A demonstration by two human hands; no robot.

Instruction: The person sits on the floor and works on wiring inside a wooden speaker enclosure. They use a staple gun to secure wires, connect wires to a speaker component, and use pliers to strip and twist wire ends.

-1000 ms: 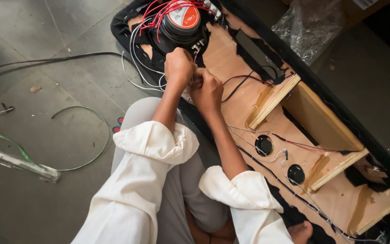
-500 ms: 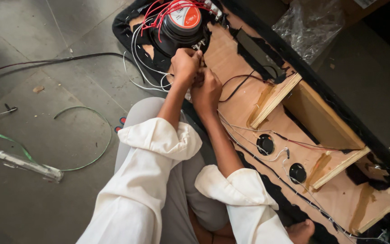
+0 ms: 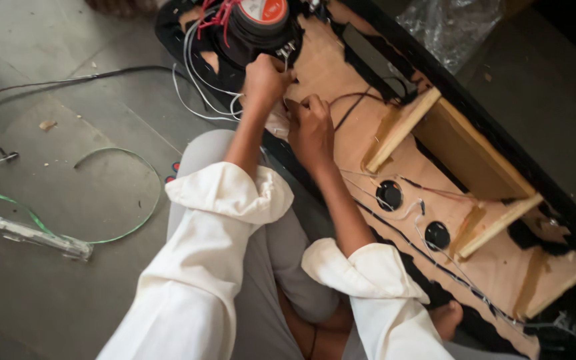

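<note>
An open wooden speaker cabinet (image 3: 428, 143) with black covering lies on the floor in front of me. A large black speaker driver (image 3: 258, 23) with a red cap sits at its far end, ringed by red and white wires (image 3: 195, 87). My left hand (image 3: 266, 79) pinches a thin wire just below the driver. Close beside it, my right hand (image 3: 311, 127) has its fingers closed on the same bundle of wires. Both sleeves are white and rolled up.
Two small round black tweeters (image 3: 389, 195) with thin leads sit in the wooden panel. Wooden braces (image 3: 401, 130) cross the cabinet. On the grey floor at left lie a green wire loop (image 3: 125, 200), a glue tube (image 3: 35, 233) and a black cable (image 3: 68, 81). Crumpled plastic (image 3: 448, 23) lies at top right.
Both hands stay at the wires under the driver, with small finger movements. My head has shifted slightly, moving the scene a little in the frame.
</note>
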